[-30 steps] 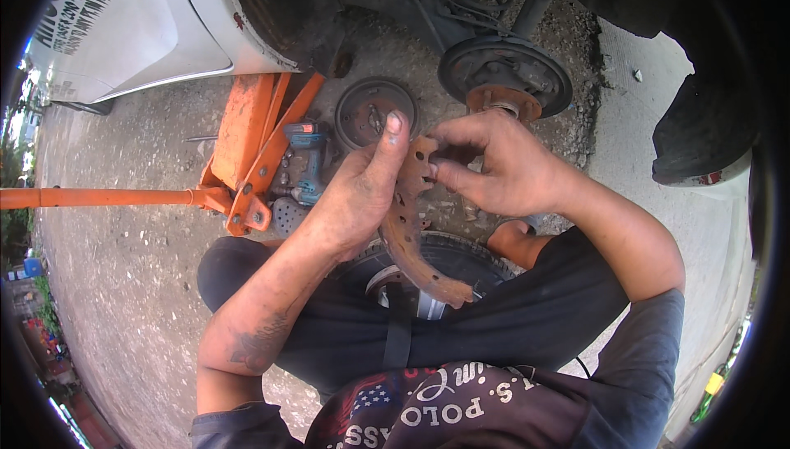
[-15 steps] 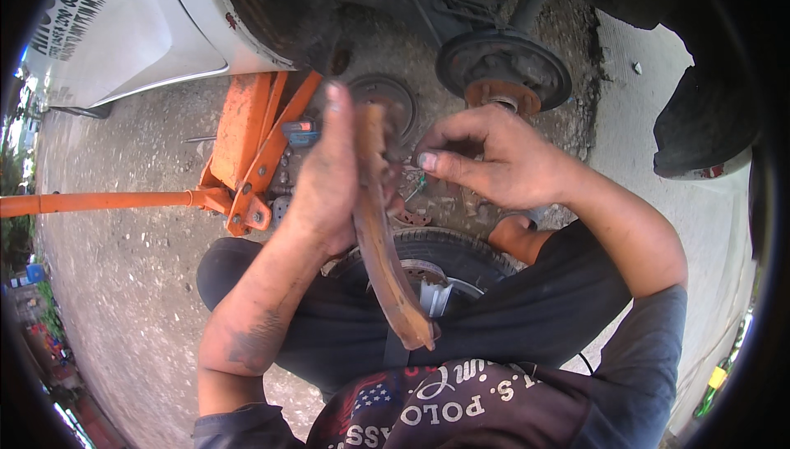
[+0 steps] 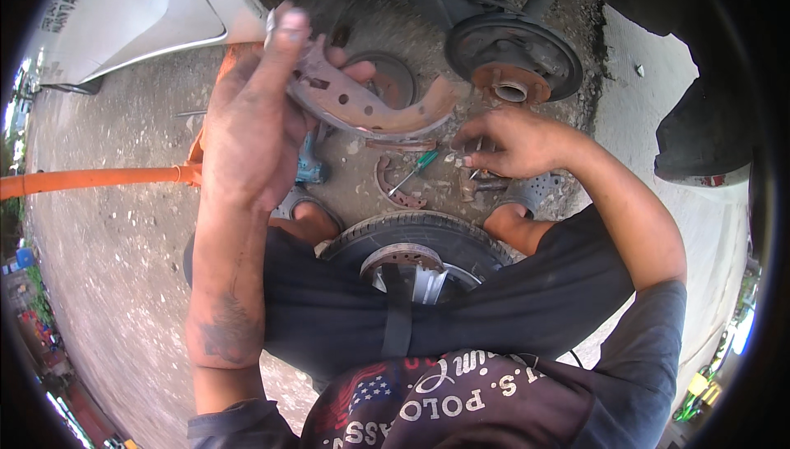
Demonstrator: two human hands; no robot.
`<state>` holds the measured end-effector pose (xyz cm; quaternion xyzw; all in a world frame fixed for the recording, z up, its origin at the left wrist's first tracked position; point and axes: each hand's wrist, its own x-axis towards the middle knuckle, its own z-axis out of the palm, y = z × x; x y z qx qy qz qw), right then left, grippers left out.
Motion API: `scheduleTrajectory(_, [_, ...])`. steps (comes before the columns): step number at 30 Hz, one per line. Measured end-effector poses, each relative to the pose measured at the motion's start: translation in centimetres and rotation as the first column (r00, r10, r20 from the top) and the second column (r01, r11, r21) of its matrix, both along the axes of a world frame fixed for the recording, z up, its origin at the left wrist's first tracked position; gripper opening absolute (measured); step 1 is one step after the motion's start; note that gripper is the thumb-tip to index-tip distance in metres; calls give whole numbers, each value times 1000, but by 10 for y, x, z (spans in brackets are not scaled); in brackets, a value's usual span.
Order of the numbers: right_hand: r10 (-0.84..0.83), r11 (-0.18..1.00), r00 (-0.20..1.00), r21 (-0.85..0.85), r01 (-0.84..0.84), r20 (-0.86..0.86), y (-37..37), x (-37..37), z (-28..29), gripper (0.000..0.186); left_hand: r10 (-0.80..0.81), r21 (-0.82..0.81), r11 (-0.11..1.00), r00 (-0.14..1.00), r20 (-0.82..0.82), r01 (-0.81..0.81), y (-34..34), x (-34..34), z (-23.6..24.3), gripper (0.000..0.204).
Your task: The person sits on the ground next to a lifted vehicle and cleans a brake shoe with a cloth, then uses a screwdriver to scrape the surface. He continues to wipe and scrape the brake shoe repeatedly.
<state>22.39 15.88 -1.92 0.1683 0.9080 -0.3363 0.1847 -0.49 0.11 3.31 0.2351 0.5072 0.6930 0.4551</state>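
My left hand [image 3: 247, 128] is raised at the left, wrapped round one end of a worn, rusty brake shoe [image 3: 383, 120]. The shoe's curved body, with holes along it, points right toward my other hand. My right hand [image 3: 527, 144] hovers below the wheel hub [image 3: 512, 85], its fingers curled with thumb and fingertips close together. Whatever small thing they may hold is not clear. Beneath my hands, a green-handled screwdriver [image 3: 425, 160] lies on the ground across a second curved brake shoe [image 3: 383, 179].
A tyred wheel [image 3: 354, 240] lies between my legs, with another brake shoe [image 3: 401, 255] on it. A round drum [image 3: 393, 74] rests on the ground beyond. At left are an orange jack handle [image 3: 99, 181], a teal tool [image 3: 309, 167] and the white car body [image 3: 144, 13].
My left hand has moved up and left, turning the brake shoe from edge-on and lengthwise to crosswise. My right hand has dropped slightly. The view has shifted a little.
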Motion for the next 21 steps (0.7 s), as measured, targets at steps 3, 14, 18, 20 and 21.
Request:
scheduleTrajectory(3, [-10, 1000, 995, 0, 10, 96, -3, -2, -20, 36, -76, -134, 991, 883, -464, 15, -8, -3, 9, 54])
scheduleTrajectory(14, [-140, 990, 990, 31, 139, 33, -34, -68, -358, 31, 33, -55, 997, 964, -264, -49, -14, -20, 26, 62])
scheduleTrajectory(18, [-399, 905, 913, 122, 406, -83, -94, -78, -423, 40, 69, -109, 991, 991, -111, -81, -13, -26, 30, 67])
scheduleTrajectory(20, [-420, 889, 899, 144, 435, -122, -106, -75, -423, 42, 114, -156, 980, 991, -76, -124, -10, -26, 30, 72])
scheduleTrajectory(21, [-432, 879, 891, 156, 451, -139, -108, -74, -418, 43, 110, -149, 982, 992, -69, -120, -9, -25, 30, 72])
